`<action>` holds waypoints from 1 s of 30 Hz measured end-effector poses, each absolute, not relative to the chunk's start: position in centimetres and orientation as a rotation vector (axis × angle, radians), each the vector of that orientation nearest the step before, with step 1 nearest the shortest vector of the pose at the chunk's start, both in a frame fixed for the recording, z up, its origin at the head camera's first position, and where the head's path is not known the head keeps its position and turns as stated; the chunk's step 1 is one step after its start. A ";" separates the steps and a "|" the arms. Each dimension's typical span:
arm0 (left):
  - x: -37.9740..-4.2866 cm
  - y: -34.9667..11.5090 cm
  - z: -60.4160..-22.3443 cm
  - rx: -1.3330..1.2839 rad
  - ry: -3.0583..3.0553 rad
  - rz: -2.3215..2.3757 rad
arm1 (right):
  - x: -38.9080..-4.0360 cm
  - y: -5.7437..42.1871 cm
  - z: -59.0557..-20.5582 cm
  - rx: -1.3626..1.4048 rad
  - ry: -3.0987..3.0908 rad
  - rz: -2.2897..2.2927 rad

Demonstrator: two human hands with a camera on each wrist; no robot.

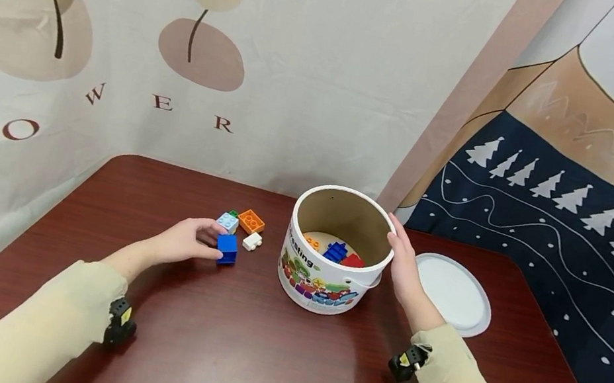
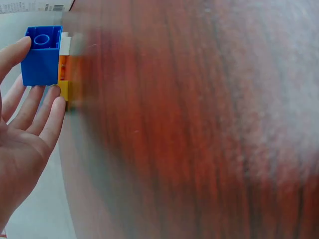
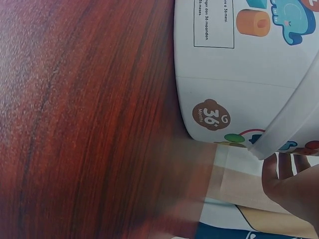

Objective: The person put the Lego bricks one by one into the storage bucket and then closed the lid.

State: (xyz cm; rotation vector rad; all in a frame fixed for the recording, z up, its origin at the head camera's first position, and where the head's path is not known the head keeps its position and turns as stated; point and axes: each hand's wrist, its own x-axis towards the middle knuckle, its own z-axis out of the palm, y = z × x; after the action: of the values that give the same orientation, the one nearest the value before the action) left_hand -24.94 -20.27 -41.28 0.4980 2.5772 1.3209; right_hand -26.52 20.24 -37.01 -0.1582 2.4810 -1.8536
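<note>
My left hand (image 1: 187, 243) pinches a blue toy brick (image 1: 227, 248) between thumb and fingers, low over the table. In the left wrist view the hollow underside of this blue brick (image 2: 41, 57) shows. Just beyond it are a light blue brick (image 1: 227, 222), a green brick (image 1: 234, 213) mostly hidden, an orange brick (image 1: 251, 221) and a small white brick (image 1: 253, 241). My right hand (image 1: 406, 267) rests against the right side of a white printed bucket (image 1: 296, 277), its fingers extended at the rim. Orange, blue and red bricks (image 1: 335, 252) lie on the bucket's floor.
A round white lid (image 1: 453, 295) lies on the table right of the bucket, partly behind my right forearm. The bucket's white handle (image 3: 289, 114) hangs down its side. Patterned cloths (image 1: 314, 72) stand along the back of the brown table (image 1: 245, 356).
</note>
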 end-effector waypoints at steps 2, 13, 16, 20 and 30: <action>-24.9 -20.3 -41.0 0.496 2.570 1.330 | -26.5 20.3 -37.0 -0.162 2.483 -1.847; -25.7 -20.3 -38.0 0.533 2.603 1.387 | -26.5 20.4 -37.1 -0.168 2.485 -1.851; -26.1 -20.1 -36.9 0.553 2.616 1.407 | -26.5 20.3 -37.0 -0.165 2.486 -1.845; -26.5 -19.7 -35.6 0.538 2.650 1.387 | -26.4 20.3 -37.0 -0.161 2.490 -1.837; -27.2 -17.9 -32.8 0.557 2.646 1.386 | -26.4 20.2 -37.0 -0.169 2.489 -1.838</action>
State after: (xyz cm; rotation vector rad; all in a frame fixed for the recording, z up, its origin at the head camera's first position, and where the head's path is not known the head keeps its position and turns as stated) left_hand -27.20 -17.94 -32.82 0.5567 2.6459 1.3865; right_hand -26.38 20.20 -37.02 -0.1691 2.4893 -1.8384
